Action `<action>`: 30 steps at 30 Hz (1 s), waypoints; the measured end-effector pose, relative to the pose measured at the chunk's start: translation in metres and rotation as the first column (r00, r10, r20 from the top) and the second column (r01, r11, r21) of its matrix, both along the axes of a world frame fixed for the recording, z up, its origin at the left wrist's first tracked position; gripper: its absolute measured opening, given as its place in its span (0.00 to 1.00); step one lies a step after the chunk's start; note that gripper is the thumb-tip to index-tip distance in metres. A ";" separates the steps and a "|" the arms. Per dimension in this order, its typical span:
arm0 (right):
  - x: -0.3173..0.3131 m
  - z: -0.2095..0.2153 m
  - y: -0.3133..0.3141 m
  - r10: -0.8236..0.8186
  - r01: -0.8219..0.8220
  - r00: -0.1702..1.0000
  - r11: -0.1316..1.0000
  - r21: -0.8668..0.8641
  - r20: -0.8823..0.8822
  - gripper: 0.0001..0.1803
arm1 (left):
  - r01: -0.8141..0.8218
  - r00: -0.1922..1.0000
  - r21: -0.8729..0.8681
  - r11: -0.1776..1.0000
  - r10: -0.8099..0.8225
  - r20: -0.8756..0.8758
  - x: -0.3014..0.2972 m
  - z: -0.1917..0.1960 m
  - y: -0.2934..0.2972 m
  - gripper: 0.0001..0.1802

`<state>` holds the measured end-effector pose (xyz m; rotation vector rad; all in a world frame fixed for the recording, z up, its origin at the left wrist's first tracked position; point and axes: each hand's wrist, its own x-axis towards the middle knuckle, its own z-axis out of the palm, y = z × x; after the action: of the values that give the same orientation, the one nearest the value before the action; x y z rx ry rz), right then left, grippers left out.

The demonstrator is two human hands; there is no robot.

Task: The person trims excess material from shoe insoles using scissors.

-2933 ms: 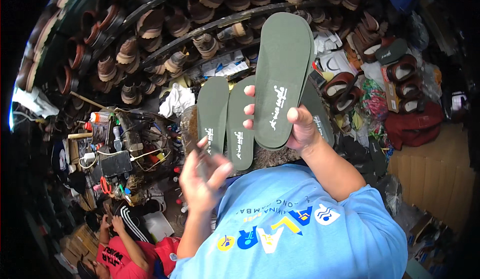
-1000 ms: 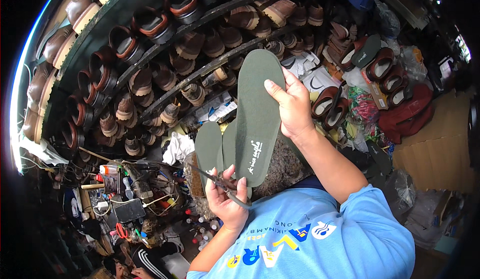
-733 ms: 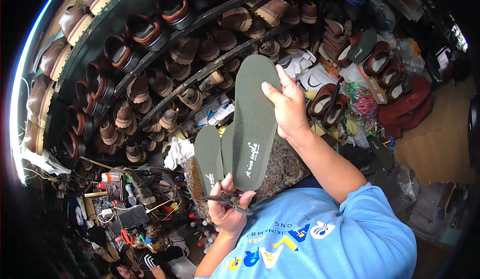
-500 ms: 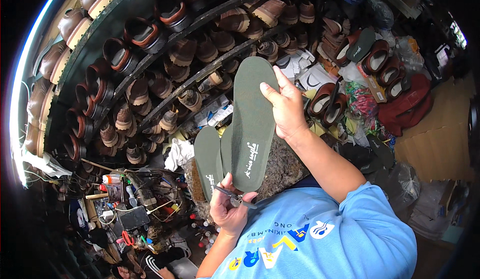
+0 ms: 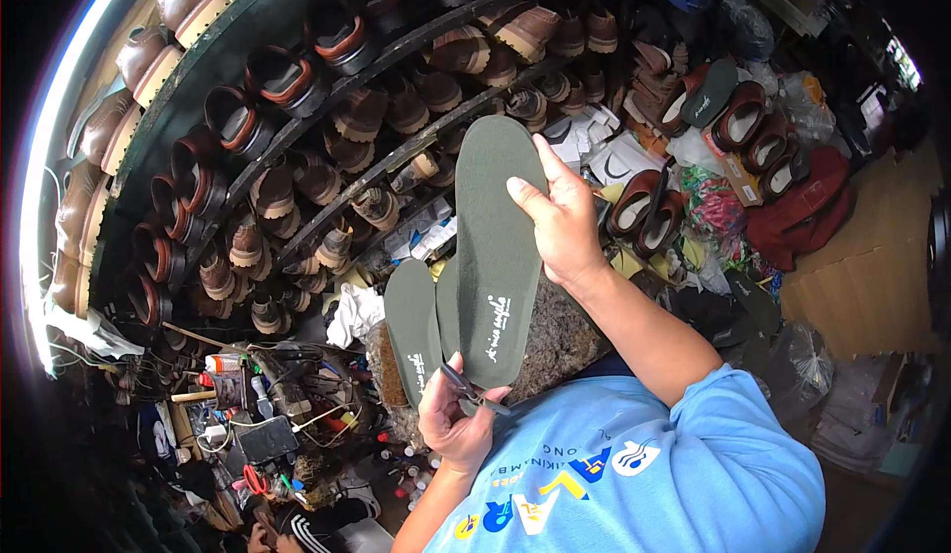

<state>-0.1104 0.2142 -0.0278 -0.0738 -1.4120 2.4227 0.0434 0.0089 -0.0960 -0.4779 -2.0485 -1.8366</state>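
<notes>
A long olive-green insole [image 5: 490, 236] with white lettering at its heel stands tilted in front of me. My right hand [image 5: 567, 226] is closed on its right edge, thumb on the face and fingers behind. My left hand [image 5: 456, 424] is closed at the insole's lower end, around a small dark metal tool [image 5: 466, 391] that looks like scissors; its exact kind is partly hidden by the fingers. A second green insole [image 5: 411, 315] lies just left, its heel near my left fingertips. Another green edge [image 5: 448, 305] shows between them.
Under the insoles is a rough grey-brown block [image 5: 565, 340]. Shelves of brown shoes [image 5: 362, 112] curve across the back and left. A cluttered bench [image 5: 267, 439] with red-handled scissors [image 5: 255, 479] lies lower left. Brown shoes [image 5: 743, 117] and a red cloth [image 5: 807, 211] lie right.
The front insole and my right hand have shifted slightly left. The insole's lower end sits a little lower, and the dark tool in my left hand has turned more upright beside its edge.
</notes>
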 end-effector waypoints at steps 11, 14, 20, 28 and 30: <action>0.004 0.006 -0.003 -0.070 0.076 0.989 0.996 0.039 -0.127 0.32 | -0.035 0.998 -0.018 0.999 0.034 -0.062 0.001 0.001 0.003 0.42; 0.005 0.007 -0.003 -0.071 0.078 0.988 0.996 0.041 -0.135 0.32 | -0.039 0.998 -0.024 0.999 0.038 -0.058 0.001 0.004 0.003 0.41; 0.007 0.011 -0.002 -0.089 0.104 0.983 0.991 0.084 -0.163 0.35 | -0.030 0.999 -0.053 0.998 0.028 -0.045 0.000 0.004 0.001 0.41; 0.008 0.015 0.020 -0.015 0.115 0.979 0.867 0.485 -0.205 0.22 | 0.060 0.998 -0.022 0.998 -0.061 -0.031 0.003 -0.012 -0.004 0.43; 0.011 0.019 0.023 -0.006 0.127 0.977 0.819 0.560 -0.213 0.15 | 0.109 0.993 -0.027 0.994 -0.108 0.054 0.004 -0.006 -0.004 0.45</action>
<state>-0.0996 0.2373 -0.0088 0.2564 -1.9294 1.7883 0.0472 0.0045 -0.1015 -0.5647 -2.1256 -1.9021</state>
